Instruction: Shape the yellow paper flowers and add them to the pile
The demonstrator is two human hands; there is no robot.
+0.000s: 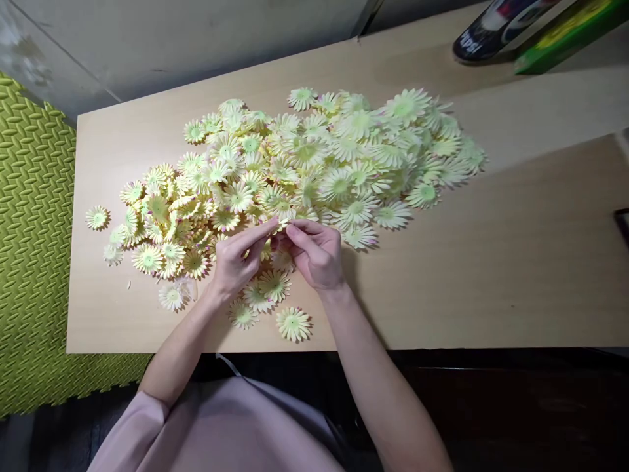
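Note:
A wide heap of pale yellow-green fabric daisy flowers (304,157) covers the far half of a light wooden table (491,262). My left hand (238,259) and my right hand (317,252) meet at the near edge of the heap. Both pinch one small flower piece (281,226) between thumb and fingers, and most of that piece is hidden by the fingers. A few loose flowers (293,323) lie on the table just below my wrists.
A green woven foam mat (34,249) lies left of the table. At the back right stand a dark printed package (491,29) and a green box (565,33). The table's near edge runs just in front of my lap.

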